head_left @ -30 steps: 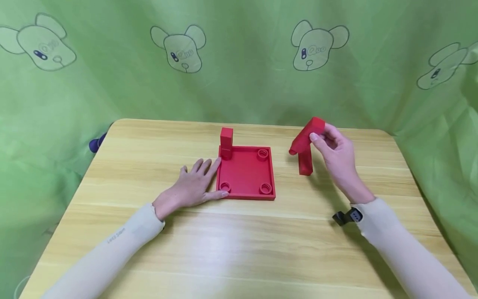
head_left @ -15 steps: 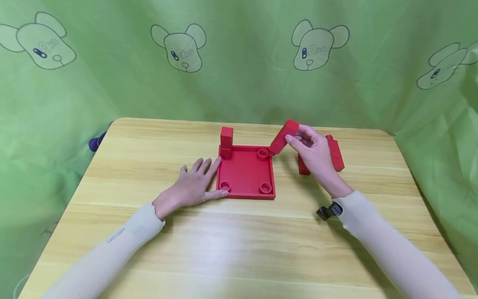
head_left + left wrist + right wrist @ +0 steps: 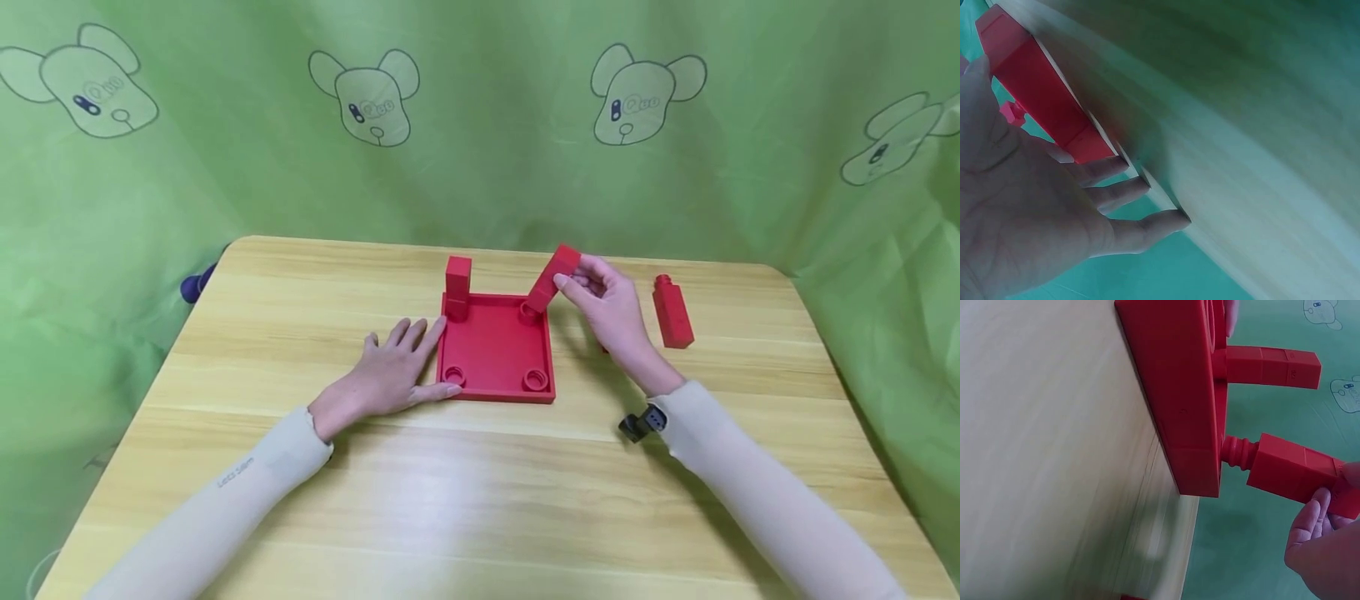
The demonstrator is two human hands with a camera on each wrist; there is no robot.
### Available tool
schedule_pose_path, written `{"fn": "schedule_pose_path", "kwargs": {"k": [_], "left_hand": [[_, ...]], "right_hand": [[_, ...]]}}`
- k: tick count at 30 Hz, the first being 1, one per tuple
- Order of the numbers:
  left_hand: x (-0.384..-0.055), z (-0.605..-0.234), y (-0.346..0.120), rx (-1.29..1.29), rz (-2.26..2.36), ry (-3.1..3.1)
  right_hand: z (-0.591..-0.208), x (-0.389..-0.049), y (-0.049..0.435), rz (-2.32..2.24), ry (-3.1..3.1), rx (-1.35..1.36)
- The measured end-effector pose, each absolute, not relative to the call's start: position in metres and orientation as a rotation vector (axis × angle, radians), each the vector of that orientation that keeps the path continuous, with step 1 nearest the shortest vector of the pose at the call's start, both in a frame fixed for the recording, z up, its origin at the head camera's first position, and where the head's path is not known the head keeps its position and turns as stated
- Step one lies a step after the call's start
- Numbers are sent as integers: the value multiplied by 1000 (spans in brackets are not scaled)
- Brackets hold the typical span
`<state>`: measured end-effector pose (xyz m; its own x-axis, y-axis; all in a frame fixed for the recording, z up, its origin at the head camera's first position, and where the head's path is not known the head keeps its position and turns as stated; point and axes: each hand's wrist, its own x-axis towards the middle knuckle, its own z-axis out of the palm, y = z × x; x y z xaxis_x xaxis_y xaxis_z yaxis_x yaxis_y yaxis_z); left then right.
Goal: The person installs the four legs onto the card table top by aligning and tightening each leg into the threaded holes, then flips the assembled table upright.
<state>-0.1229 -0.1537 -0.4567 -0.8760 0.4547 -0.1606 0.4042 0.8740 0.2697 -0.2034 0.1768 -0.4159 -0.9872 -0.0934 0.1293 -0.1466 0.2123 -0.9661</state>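
Note:
A shallow red square tray-like panel (image 3: pixel 495 350) lies on the table with a round threaded socket at its corners. One red square leg (image 3: pixel 458 283) stands upright at the far left corner. My left hand (image 3: pixel 388 367) lies with fingers spread and relaxed; fingertips and thumb touch the panel's left side. My right hand (image 3: pixel 611 304) pinches a second red leg (image 3: pixel 551 279) near its top. That leg is tilted, its ridged screw end (image 3: pixel 1239 452) down at the far right socket. In the right wrist view it meets the panel's rim area; whether it sits inside the socket is hidden.
Another red leg (image 3: pixel 672 312) with a screw end lies on the table (image 3: pixel 480 500) to the right. A sliver of red (image 3: pixel 604 349) shows below my right hand, mostly hidden. A green curtain (image 3: pixel 495 192) hangs behind the table's far edge.
My right hand has carried the leg leftward from the table's right side to the panel's far right corner. The leg lying at right has come into view. My left hand stays put.

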Motion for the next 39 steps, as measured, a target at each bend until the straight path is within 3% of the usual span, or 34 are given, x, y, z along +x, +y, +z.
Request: {"fn": "schedule_pose_path", "kwargs": {"k": [39], "left_hand": [[-122, -456, -153, 656, 349, 2829]], "right_hand": [[-418, -214, 173, 1393, -2744, 479]]}}
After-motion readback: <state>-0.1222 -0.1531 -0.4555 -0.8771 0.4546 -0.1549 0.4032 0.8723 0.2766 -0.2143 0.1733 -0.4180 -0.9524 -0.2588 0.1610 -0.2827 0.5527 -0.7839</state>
